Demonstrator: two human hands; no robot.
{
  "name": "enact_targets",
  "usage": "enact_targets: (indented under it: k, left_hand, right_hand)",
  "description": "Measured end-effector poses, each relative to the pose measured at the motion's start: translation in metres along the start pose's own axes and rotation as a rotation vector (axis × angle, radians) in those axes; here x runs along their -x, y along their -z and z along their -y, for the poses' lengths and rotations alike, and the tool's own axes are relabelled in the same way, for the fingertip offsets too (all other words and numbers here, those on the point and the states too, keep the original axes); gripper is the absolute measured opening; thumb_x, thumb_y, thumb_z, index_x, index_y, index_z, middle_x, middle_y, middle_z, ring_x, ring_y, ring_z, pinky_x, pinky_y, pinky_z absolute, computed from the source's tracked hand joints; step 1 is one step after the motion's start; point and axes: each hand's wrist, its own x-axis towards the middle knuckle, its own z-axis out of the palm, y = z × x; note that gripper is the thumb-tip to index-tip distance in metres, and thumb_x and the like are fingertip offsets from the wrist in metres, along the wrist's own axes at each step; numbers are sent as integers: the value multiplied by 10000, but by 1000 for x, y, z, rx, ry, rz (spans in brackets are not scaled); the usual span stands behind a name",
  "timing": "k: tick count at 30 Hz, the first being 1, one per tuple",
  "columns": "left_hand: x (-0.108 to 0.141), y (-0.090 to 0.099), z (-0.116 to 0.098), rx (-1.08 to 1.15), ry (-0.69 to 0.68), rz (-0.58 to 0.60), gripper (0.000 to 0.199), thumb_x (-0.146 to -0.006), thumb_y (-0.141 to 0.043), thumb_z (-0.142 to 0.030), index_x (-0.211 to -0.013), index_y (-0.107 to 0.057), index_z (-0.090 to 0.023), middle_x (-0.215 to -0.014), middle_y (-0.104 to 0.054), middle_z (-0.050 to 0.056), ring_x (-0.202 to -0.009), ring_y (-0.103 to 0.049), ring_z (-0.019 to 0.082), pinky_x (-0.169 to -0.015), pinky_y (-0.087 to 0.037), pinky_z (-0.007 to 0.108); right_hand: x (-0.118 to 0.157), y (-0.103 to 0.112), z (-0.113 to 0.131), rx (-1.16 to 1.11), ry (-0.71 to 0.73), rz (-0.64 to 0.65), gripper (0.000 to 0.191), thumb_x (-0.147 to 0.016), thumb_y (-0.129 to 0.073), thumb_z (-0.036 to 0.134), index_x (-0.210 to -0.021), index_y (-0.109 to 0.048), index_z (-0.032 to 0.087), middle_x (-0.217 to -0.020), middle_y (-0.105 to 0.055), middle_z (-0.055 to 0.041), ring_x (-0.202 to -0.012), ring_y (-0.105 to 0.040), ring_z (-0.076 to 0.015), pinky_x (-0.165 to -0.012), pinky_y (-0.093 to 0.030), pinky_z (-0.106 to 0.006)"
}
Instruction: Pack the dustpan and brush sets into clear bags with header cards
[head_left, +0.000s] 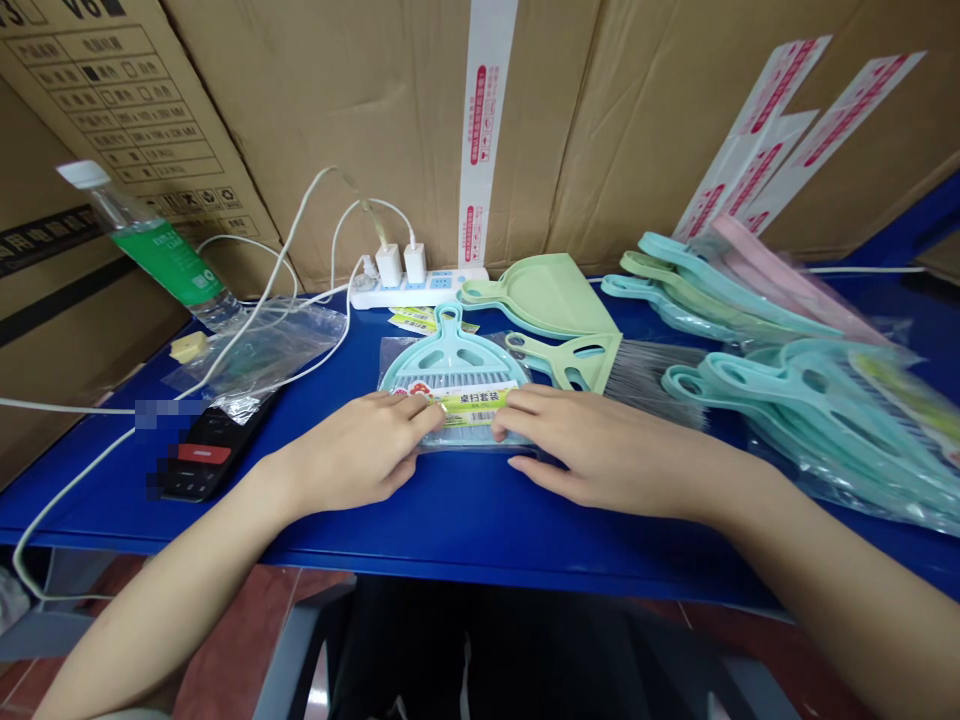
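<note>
Two hands hold a teal dustpan set in a bag

The left hand (352,450) and the right hand (592,450) are half closed, and their fingertips grip a clear plastic bag (457,435) lying flat on the blue table (450,530). Inside the bag is a teal dustpan (450,360). A yellow-green label (476,407) sits between the hands. Just behind are a pale green dustpan (544,295) and a pale green brush (577,365). More bagged teal dustpans (817,420) lie in a pile on the right. A black phone (202,450), partly blurred, lies near the left hand.
</note>
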Motion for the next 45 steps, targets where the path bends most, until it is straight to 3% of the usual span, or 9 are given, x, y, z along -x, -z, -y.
enact_targets:
  k: [14,23,38,45]
  left_hand:
    - [1,-2,0,-15,9,0,277,-862,-488,-99,-1129,-531,-157,-1167,-664,130,-1074,-655,271,-926,-529,405]
    - [0,-2,-1,-34,7,17,221,-867,-483,-106,-1073,-537,-162,-1129,-666,130,-1034,-665,273,-896,-539,411]
    - [0,-2,2,-8,12,23,195,-875,-485,-113,-1058,-526,-170,-1072,-667,103,-958,-672,257,-849,-536,397]
    - [0,-3,2,-18,-1,7,183,-881,-489,-121,-1052,-533,-167,-1043,-671,96,-916,-675,248,-822,-535,385]
  right_hand:
    - [2,-5,5,143,20,-83,89,-881,-550,142,-930,-616,174,-963,-666,-97,-865,-628,-237,-726,-503,-363]
    - [2,-5,6,180,19,-60,98,-885,-555,159,-952,-626,156,-957,-674,-105,-838,-633,-237,-722,-518,-363]
    - [0,-3,1,77,-25,-57,136,-924,-519,179,-984,-633,137,-1009,-684,-110,-943,-636,-250,-811,-487,-370]
    - [-1,-1,4,2,-143,-24,147,-935,-470,178,-926,-615,154,-936,-688,-90,-806,-631,-222,-706,-447,-337]
